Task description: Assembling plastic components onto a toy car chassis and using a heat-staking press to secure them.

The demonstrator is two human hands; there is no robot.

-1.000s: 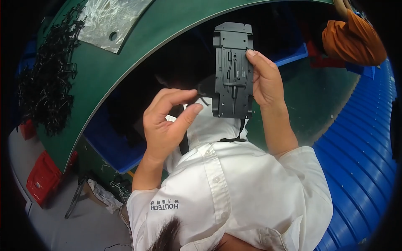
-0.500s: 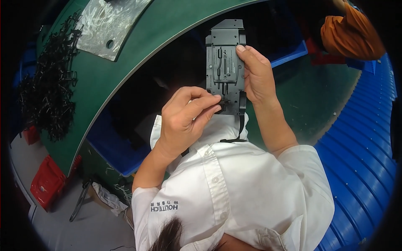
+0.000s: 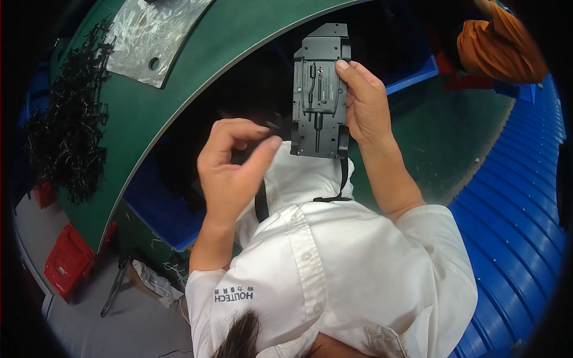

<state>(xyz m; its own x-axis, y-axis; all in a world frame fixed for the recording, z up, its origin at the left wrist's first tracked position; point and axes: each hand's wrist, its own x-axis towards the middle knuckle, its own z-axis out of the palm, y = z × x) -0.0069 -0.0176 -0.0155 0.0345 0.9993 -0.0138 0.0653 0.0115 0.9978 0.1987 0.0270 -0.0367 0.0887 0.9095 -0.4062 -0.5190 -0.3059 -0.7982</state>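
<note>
My right hand [image 3: 369, 104] grips a long dark grey moulded plastic panel [image 3: 305, 131] by its right edge, thumb on its face. The panel stands lengthwise in front of me, showing raised ribs, small holes and a thin rod-like detail down its middle. My left hand [image 3: 230, 158] is off to the left of the panel, touching nothing I can see. Its fingers are curled, with the thumb apart from the forefinger. A faint dark blur shows just off those fingertips, too smeared to name.
On the green table [image 3: 140, 119] at the left lie a heap of small black plastic pieces [image 3: 71, 131] and a clear-wrapped sheet [image 3: 149, 42]. Blue bins [image 3: 412, 77] sit beneath its edge. A red stool [image 3: 68, 259] is lower left; another person's orange sleeve [image 3: 498, 51] is upper right.
My left hand has come away from the panel's lower part, moving left, and its pinch has opened. The small dark piece at its fingertips is gone from the panel, which has risen slightly.
</note>
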